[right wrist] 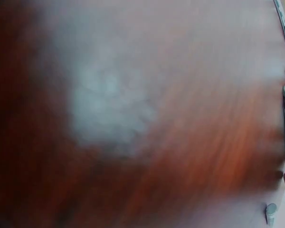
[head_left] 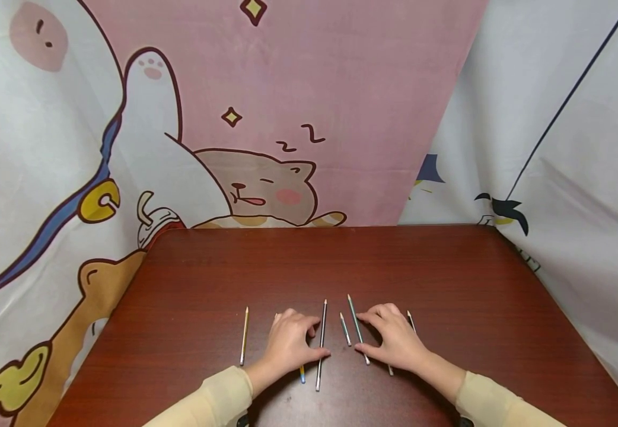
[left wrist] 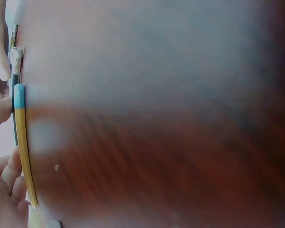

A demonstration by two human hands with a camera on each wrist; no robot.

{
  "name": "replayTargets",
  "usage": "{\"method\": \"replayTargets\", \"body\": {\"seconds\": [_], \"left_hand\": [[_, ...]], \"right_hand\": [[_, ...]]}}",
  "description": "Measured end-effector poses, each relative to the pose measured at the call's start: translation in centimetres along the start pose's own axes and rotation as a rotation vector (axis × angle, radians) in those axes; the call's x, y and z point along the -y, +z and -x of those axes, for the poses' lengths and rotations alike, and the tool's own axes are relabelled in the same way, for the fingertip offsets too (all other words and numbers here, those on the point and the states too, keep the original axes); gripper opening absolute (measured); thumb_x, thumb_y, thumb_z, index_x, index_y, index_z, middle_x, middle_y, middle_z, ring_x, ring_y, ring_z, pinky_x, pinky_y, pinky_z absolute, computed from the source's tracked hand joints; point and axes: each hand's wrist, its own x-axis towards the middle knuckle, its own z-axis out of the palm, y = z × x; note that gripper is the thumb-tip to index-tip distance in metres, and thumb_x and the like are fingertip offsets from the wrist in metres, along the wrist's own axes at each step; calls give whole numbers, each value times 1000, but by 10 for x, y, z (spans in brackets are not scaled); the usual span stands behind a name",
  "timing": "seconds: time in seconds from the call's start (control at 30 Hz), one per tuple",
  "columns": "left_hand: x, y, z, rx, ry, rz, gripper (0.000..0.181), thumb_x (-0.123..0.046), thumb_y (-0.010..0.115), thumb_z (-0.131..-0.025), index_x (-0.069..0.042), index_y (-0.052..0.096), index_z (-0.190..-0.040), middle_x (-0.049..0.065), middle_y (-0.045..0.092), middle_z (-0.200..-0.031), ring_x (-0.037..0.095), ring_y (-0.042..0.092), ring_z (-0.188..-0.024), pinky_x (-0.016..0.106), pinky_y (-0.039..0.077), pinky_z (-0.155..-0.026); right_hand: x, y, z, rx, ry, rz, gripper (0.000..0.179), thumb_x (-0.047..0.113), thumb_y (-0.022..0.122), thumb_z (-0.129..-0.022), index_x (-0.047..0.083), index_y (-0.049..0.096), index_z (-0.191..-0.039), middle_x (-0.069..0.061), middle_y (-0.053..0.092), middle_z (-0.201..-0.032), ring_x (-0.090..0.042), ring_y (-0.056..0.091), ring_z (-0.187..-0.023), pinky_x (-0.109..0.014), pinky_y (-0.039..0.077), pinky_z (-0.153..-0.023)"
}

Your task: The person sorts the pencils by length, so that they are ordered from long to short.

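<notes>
In the head view my left hand (head_left: pixel 290 339) rests over a long dark pencil (head_left: pixel 322 338), thumb across it and index fingertip beside it. A yellow pencil with a blue end (left wrist: pixel 23 142) lies partly under that hand. My right hand (head_left: pixel 395 341) is beside a long teal pencil (head_left: pixel 356 323), thumb and index fingertips at its side. Both hands have thumb and index finger apart; whether they press the pencils is unclear. Between the hands lies a short teal pencil (head_left: pixel 345 330). One pencil end (head_left: pixel 391 370) shows below the right hand, which hides the rest.
A yellow pencil (head_left: pixel 244 337) lies left of the left hand. Beyond the right hand shows part of a dark pencil (head_left: pixel 411 321). The brown wooden table (head_left: pixel 298 261) meets a cartoon-printed cloth (head_left: pixel 357 118) at its back and sides.
</notes>
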Motion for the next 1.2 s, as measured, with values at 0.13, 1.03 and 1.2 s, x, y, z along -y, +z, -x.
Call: {"method": "replayTargets", "body": {"seconds": [0.13, 1.03, 1.2], "left_hand": [[-1, -1, -2, 19, -17, 9, 54, -50, 89, -57, -16, 76, -98, -19, 62, -71, 8, 51, -75, 30, 39, -70], [3, 2, -15, 57, -59, 30, 45, -42, 87, -66, -17, 77, -102, -26, 59, -57, 4, 52, -65, 27, 40, -67], [2, 1, -16, 57, -66, 30, 44, -40, 86, -68, -17, 77, -104, -26, 60, -58, 4, 53, -65, 27, 39, -67]], "right_hand": [[-2, 1, -2, -11, -8, -1, 57, 44, 86, -69, 10, 71, -112, 3, 59, -97, -23, 53, -96, -43, 44, -84], [4, 5, -17, -60, 47, 38, 41, 27, 86, -70, 9, 70, -102, 12, 50, -69, -11, 48, -72, -38, 43, -71], [5, 7, -17, -75, 86, 43, 39, 25, 87, -68, 10, 70, -100, 13, 51, -68, -12, 50, -73, -38, 43, -71]]}}
